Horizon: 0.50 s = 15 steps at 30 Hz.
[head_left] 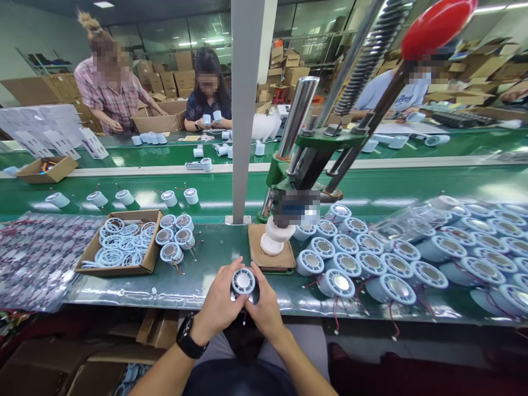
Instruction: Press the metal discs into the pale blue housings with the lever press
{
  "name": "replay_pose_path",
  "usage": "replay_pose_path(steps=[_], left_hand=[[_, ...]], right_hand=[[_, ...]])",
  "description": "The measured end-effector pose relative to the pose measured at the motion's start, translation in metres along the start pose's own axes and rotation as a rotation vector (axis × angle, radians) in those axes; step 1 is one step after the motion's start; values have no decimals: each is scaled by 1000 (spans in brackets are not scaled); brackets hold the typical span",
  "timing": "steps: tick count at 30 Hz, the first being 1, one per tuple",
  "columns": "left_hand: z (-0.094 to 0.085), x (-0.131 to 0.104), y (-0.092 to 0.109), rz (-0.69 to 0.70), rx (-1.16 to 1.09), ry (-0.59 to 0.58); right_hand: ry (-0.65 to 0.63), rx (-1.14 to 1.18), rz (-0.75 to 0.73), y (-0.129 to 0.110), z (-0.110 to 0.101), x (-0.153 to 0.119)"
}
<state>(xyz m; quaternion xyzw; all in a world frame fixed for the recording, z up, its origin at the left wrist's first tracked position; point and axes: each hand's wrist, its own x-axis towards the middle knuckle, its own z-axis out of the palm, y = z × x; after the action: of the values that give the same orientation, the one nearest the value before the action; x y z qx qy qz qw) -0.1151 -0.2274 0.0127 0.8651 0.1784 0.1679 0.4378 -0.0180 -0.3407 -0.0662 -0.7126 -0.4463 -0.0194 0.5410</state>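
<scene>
Between both hands, near the bench's front edge, is a light-blue round housing [243, 281] with a slotted rim and a silver disc in its face. My left hand [219, 300] wraps its left side, thumb at the lower edge. On its right side, my right hand [265, 306] closes around it, thumb near the other thumb. A thin wire with a small plug hangs below. Just beyond my hands stands a hand press with a red-knobbed lever [437, 30]. Its white pressing head [280, 230] is above a white round seat [271, 245] on a brown-covered base [258, 258].
To the left, a cardboard box [117, 269] holds light-blue rings, with several housings [171, 253] beside it. Many wired housings [340, 281] crowd the right. Bubble-like packed parts [45, 258] lie far left. A grey post [243, 110] rises behind; people work across the green conveyor [214, 187].
</scene>
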Motion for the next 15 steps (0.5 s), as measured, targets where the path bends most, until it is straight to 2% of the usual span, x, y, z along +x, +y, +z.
replay_pose_path(steps=[4,7,9,11,12,13,15], left_hand=[[15,-7,-7,-54,-74,82],[25,-11,-14,-66,-87,86],[26,-9,-16,-91,-94,82],[19,2,-14,-130,-95,72],[12,10,-10,-140,-91,69],[5,21,-6,-134,-86,68],[-8,46,4,-80,-85,77]], right_hand=[[-23,12,-7,0,4,0],[-139,-32,-16,-4,-4,5],[-289,-145,-72,-15,-24,18],[-361,-283,-209,-39,-62,45],[-320,-343,-299,-55,-86,64],[-200,-394,-383,-74,-112,88],[155,-475,-497,-113,-167,144]])
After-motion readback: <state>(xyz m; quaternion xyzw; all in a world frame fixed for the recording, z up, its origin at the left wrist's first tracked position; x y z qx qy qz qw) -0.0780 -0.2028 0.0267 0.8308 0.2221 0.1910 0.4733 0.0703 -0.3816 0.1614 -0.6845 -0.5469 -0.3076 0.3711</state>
